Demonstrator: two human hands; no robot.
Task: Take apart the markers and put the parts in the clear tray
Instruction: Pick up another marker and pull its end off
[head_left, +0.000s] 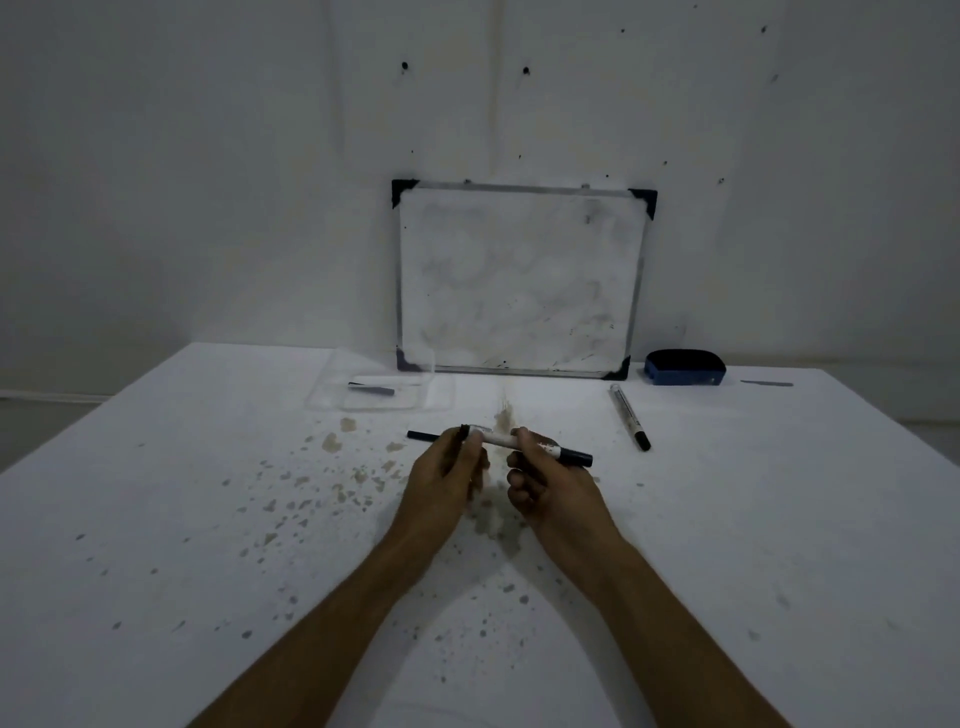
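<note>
Two bare hands work on one marker (498, 440) above a stained white surface (727, 519). The left hand (447, 470) is closed around the marker's left end, where a thin dark rod (423, 435) sticks out past the fingers. The right hand (540, 475) is curled shut on the white barrel nearer its dark cap end, which points right. The marker is held level, just above the surface and well short of the clear tray (379, 387).

A second marker (629, 415) lies untouched on the surface to the right, its dark tip toward the viewer and its pale end toward the wall. That makes two markers outside the tray. The single clear tray sits at the far left of centre, with two parts visible in it: one dark piece (371, 388) and one pale strip behind it, lying close together.

One small whiteboard (519, 278) with black corners leans against the wall behind the tray. One blue eraser (684, 368) rests beside the whiteboard's right corner, and one thin grey strip (766, 383) lies farther right. Brown and grey spots speckle the surface around the forearms.
</note>
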